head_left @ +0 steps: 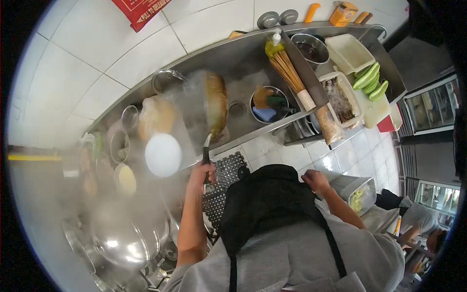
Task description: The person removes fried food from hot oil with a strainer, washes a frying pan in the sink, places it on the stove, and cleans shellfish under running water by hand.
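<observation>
My left hand (202,176) is wrapped round the black handle of a frying pan (215,104). The pan is tilted on its side over the steel sink (237,82), with its brown, stained face showing and steam around it. A running or shiny metal tap (165,80) is behind it; the steam blurs this part. My right hand (316,181) hangs at my right side, beside the black apron, with its fingers curled. Nothing can be made out in it.
Right of the pan are a pot with sponges (265,114), skewers (288,73), white trays (346,52) and green vegetables (368,78). At left stand a white plate (163,155) and steaming metal pots (119,238). Another person (421,224) is at lower right, near a bin (357,194).
</observation>
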A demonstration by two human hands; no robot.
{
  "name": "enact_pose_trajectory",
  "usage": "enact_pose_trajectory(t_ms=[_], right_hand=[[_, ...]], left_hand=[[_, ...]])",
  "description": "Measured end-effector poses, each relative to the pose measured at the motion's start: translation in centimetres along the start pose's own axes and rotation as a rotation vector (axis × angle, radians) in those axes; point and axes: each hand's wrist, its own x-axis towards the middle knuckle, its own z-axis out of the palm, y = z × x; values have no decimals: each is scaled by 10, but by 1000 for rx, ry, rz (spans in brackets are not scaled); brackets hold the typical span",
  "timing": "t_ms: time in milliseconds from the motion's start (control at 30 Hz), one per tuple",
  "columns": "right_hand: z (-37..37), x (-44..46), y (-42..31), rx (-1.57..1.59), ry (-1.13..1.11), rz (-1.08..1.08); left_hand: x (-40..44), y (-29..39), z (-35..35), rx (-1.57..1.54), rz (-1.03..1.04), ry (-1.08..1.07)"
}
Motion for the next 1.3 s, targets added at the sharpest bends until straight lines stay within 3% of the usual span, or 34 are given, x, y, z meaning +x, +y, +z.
enact_pose_trajectory(t_ms=[133, 167, 267, 367, 467, 533, 567, 667, 767, 867, 933, 1000, 1067, 1133, 1167, 1200, 1267, 1300], right_hand=[[-30, 14, -52, 94, 159, 2], [-39, 29, -62, 78, 232, -31], [-67, 103, -92, 69, 455, -207], [-84, 213, -118, -40, 555, -268], [-64, 332, -108, -514, 232, -101], [-70, 350, -122, -631, -3, 36], [-77, 349, -128, -665, 13, 58], [-106, 336, -138, -596, 50, -54], [-140, 299, -193, -390, 264, -276], [-115, 331, -233, -354, 243, -671], [-89, 364, -256, -546, -38, -852], [-60, 379, -276, -671, -435, -815], [-13, 395, -280, -409, -733, -976], [13, 384, -295, -56, -782, -909], [29, 391, -303, 82, -670, -979], [34, 391, -318, 465, -796, -559], [28, 394, -334, 726, -728, -444], [29, 391, -330, 640, -706, -507]], left_hand=[[37, -14, -12, 554, 187, 146], [25, 0, 3, 851, 197, 242], [30, -4, -6, 1264, 363, 406], [34, 2, -12, 1354, 298, 446], [22, 20, 7, 1514, 249, 561], [13, 41, 26, 1568, 77, 593], [11, 51, 28, 1596, -11, 603], [22, 46, 8, 1481, 134, 555], [24, 73, 27, 1415, 24, 568], [39, 66, 19, 1279, 35, 573], [38, 72, 33, 1320, 34, 595], [40, 81, 46, 1338, 27, 596], [42, 87, 53, 1326, 7, 577], [46, 94, 64, 1378, -9, 592], [46, 99, 68, 1405, -21, 597], [47, 107, 69, 1413, -62, 566], [51, 131, 72, 1421, -136, 507], [49, 146, 77, 1438, -158, 486]])
